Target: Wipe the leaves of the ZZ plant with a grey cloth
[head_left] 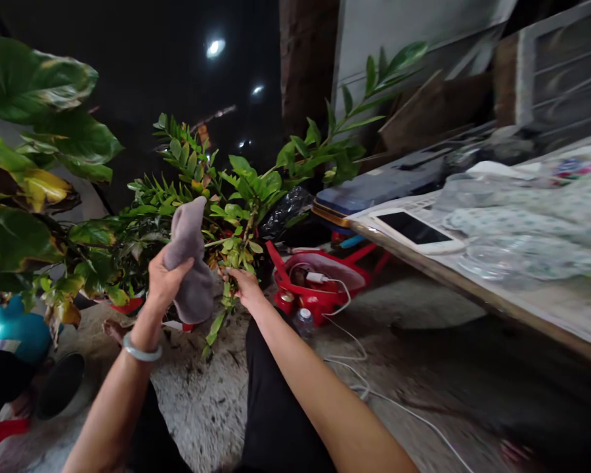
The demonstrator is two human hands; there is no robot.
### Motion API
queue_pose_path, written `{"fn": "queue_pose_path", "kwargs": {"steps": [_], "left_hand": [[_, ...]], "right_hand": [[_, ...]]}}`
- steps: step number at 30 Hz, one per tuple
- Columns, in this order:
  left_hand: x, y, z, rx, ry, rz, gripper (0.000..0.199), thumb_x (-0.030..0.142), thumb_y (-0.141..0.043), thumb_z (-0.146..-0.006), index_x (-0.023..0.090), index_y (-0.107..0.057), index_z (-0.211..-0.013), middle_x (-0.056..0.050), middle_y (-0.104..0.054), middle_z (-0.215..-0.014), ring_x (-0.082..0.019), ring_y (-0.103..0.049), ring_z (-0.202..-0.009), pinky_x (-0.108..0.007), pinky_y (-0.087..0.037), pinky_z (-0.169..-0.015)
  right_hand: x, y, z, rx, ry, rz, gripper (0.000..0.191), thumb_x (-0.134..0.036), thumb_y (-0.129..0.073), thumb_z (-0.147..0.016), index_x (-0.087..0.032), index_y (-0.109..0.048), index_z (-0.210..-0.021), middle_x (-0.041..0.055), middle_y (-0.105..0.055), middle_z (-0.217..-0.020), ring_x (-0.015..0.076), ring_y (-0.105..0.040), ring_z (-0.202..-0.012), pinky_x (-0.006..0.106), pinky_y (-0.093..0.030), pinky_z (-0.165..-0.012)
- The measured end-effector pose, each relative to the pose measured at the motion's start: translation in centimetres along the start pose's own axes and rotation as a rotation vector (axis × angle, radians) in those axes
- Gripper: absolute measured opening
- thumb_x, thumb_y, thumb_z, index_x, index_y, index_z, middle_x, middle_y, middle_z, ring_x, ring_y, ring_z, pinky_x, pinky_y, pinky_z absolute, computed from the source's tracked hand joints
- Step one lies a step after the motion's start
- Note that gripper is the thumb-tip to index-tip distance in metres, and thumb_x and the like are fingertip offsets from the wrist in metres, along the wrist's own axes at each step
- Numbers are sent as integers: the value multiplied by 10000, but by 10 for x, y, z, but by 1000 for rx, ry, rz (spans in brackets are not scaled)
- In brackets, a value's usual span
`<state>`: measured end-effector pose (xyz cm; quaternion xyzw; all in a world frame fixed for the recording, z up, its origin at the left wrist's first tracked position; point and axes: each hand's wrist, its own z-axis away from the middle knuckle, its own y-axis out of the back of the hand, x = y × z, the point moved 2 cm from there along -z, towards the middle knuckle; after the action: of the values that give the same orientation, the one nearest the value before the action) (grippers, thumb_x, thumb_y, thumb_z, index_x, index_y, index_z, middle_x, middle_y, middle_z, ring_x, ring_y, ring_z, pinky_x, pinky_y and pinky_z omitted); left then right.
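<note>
My left hand, with a pale bangle on its wrist, is wrapped round a grey-purple cloth that stands up from the fingers and hangs down beside them. To its right, my right hand is closed at the lower stems of a leafy green plant; its fingertips are partly among the leaves, and I see them pinching a stem there. Some lower leaves dangle below that hand. The cloth hangs just left of the right hand, in front of the foliage.
A red basket with a white charger and cable stands right of the plant, a bottle beside it. The table at right bears a white phone and plastic bags. Large-leaved plant, teal object and dark bowl are left.
</note>
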<state>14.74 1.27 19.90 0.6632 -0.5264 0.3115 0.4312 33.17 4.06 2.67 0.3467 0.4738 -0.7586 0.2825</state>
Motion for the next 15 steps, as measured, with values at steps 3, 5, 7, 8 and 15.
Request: {"fn": "queue_pose_path", "kwargs": {"steps": [3, 5, 7, 8, 15], "left_hand": [[-27, -29, 32, -345, 153, -176, 379, 317, -777, -653, 149, -769, -993, -12, -729, -811, -206, -659, -750, -318, -555, -720], [-35, -27, 49, -638, 232, -315, 356, 272, -766, -642, 169, -788, -982, -2, -729, -802, -206, -649, -744, -322, -548, -723], [-26, -15, 48, -702, 227, -347, 333, 259, -764, -654, 193, -800, -978, -5, -745, -824, -210, -654, -764, -327, -548, -743], [-17, -8, 40, -636, 196, -321, 328, 266, -765, -667, 195, -800, -985, -14, -753, -843, -214, -657, -779, -331, -551, -754], [28, -29, -2, -140, -50, -116, 457, 340, -778, -722, 138, -754, -1132, -54, -759, -965, -223, -674, -874, -361, -562, -874]], "right_hand": [[-5, 10, 2, -37, -16, -39, 265, -310, -864, -622, -211, -633, -705, -27, -673, -561, 140, -612, -493, 240, -476, -466], [-6, 17, 4, -69, -31, -60, 293, -293, -878, -599, -217, -616, -707, -36, -680, -574, 148, -642, -524, 241, -506, -492], [-7, 24, 6, -108, -53, -67, 304, -290, -886, -602, -220, -624, -738, -36, -689, -589, 158, -658, -528, 251, -524, -492], [-7, 26, 6, -130, -66, -69, 303, -287, -887, -611, -219, -630, -756, -34, -692, -595, 164, -663, -526, 259, -534, -488], [-4, 26, 3, -268, -89, -97, 272, -231, -869, -676, -231, -632, -808, -20, -731, -668, 164, -698, -562, 246, -548, -485]]}}
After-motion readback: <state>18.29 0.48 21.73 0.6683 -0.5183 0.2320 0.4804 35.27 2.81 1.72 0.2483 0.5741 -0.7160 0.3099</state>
